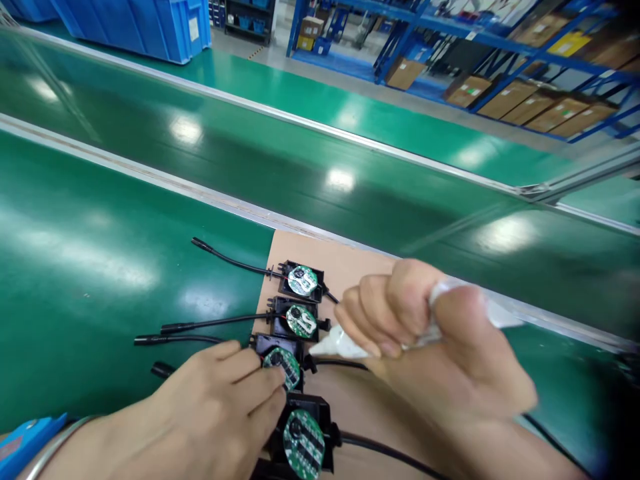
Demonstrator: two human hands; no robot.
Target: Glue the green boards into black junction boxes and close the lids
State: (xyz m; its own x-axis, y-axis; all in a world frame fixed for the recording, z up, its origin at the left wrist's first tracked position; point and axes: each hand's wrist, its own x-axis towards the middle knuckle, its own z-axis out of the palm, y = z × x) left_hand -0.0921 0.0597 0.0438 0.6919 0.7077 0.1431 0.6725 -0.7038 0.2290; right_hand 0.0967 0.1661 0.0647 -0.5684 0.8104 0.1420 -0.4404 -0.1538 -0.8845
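Note:
My right hand [440, 347] is wrapped round a white glue tube [341, 343], its pointed nozzle tilted down to the left. The tip hovers near the right edge of a black plastic case [265, 344] and a round green circuit board [283, 365]. Curled over that board's lower left side, my left hand [215, 407] grips its edge; the fingertips partly cover it. Two farther boards, the middle one [301, 321] and the farthest one [303, 281], bear white streaks. Nearest me, another board [304, 443] lies tilted in its case, showing black strips.
Brown cardboard [330, 253] lies beneath the cases on a green work surface [90, 267]. Black cables [215, 321] stick out on both sides. Metal rails [200, 190] cross beyond. A blue bin [135, 27] and shelving with boxes [510, 100] stand farther back.

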